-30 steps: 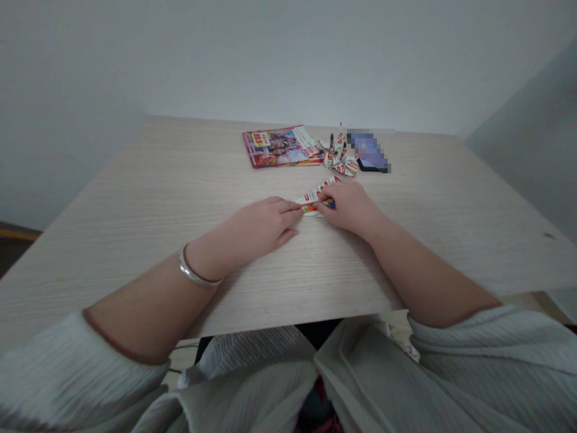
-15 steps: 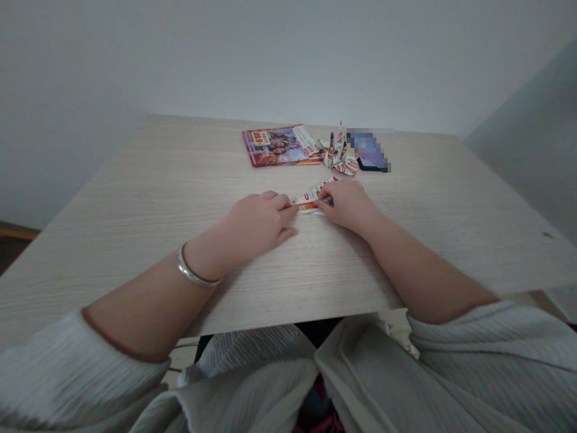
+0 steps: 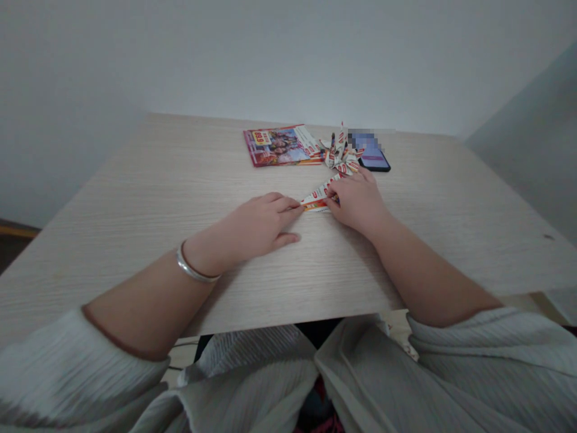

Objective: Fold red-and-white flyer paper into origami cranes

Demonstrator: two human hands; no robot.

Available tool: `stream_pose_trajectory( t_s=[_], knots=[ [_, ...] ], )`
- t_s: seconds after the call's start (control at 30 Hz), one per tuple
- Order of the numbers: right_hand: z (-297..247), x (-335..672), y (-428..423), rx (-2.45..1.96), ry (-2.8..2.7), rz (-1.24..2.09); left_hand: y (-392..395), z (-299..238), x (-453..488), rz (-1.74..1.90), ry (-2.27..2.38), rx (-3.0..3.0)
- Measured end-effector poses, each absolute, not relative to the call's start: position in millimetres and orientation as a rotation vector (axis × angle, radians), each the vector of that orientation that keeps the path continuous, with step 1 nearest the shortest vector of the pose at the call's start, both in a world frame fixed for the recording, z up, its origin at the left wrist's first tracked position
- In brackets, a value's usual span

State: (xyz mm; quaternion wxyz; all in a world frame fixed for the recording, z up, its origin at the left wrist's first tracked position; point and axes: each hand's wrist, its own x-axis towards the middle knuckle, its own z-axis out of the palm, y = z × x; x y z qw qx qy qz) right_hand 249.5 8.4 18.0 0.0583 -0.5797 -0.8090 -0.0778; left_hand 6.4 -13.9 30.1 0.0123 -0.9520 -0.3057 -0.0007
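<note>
A small folded piece of printed paper [image 3: 318, 198], white with red and orange marks, lies flat on the light wooden table [image 3: 157, 192]. My left hand [image 3: 259, 222] rests palm down, its fingertips pressing the paper's left end. My right hand [image 3: 358, 198] is curled, its fingers pinching and pressing the paper's right part; the paper's far tip pokes out above that hand. A silver bangle sits on my left wrist.
At the back of the table lie a red and blue printed flyer [image 3: 279, 145], a finished folded paper figure [image 3: 339, 153] and a dark phone [image 3: 374, 157]. The table's near edge runs just above my lap. A wall stands behind the table.
My right hand has slid a little to the right and farther along the folded paper. My left hand stays pressed on the paper's left end, fingers slightly more stretched.
</note>
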Motion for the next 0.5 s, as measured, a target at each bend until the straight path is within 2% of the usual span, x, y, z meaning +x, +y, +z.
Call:
stream_pose_trajectory(
  t_s=[0.13, 0.5],
  knots=[
    [18.2, 241.7, 1.4, -1.616, -2.476, -0.353, -13.0, 26.8, 9.0, -0.01, -0.955, -2.969],
    [9.8, 236.7, 14.5, -1.639, -2.462, -0.025, -17.4, 31.5, 11.0, -0.026, -1.052, -2.948]
  ],
)
